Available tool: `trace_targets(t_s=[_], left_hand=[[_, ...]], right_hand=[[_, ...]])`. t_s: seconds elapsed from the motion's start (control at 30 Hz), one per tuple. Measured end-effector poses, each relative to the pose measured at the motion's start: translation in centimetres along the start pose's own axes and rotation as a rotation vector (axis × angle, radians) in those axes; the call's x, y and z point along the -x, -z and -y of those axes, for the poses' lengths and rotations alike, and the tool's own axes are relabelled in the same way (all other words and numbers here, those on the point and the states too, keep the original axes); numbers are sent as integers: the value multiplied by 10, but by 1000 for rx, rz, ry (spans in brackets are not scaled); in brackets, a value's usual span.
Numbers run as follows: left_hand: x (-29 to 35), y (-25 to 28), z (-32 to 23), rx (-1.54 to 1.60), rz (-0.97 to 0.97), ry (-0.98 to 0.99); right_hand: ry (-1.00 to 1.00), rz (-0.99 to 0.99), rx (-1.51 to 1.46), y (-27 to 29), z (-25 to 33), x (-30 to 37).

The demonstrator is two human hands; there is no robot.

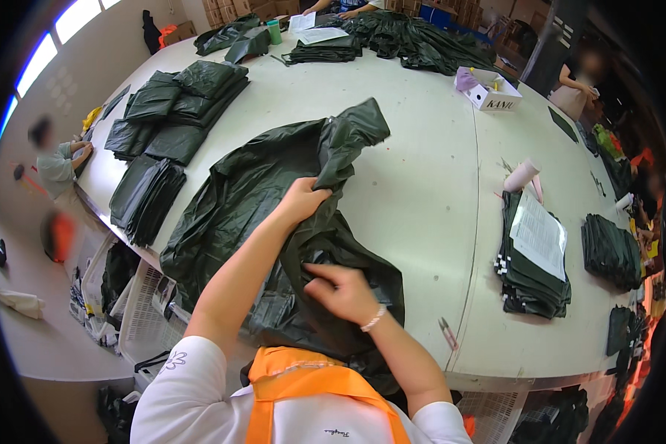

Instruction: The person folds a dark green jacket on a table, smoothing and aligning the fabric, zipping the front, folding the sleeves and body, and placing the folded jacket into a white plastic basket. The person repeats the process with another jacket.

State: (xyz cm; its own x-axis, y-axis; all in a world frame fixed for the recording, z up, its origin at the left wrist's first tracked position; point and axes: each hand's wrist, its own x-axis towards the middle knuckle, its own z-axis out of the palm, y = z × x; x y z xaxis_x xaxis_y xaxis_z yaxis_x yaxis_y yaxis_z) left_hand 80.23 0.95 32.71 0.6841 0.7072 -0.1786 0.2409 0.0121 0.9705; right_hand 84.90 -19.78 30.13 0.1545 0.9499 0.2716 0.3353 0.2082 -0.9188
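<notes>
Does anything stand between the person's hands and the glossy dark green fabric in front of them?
Nothing visible does. The left hand grips the glossy dark green fabric directly; the right hand, slightly blurred, is over it with no object between.

You wear a white short-sleeved shirt [177,407] with a dark flower outline [175,360] on the left sleeve [200,362] and a small line of dark script [340,431] on the chest. Over it goes a bright orange apron [288,361] with broad straps [262,414]. A pale beaded bracelet [374,319] circles the wrist of your right hand [348,294].
</notes>
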Motion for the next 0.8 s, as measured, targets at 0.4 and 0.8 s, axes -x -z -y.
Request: trace_targets(t_s=[0.4, 0.8], left_hand=[[231, -30, -147, 330, 1398, -728], [310, 58, -159, 738, 1666, -974]], right_hand=[[-250, -198, 349, 42, 18, 142], [-662, -1263, 963, 77, 192, 349]])
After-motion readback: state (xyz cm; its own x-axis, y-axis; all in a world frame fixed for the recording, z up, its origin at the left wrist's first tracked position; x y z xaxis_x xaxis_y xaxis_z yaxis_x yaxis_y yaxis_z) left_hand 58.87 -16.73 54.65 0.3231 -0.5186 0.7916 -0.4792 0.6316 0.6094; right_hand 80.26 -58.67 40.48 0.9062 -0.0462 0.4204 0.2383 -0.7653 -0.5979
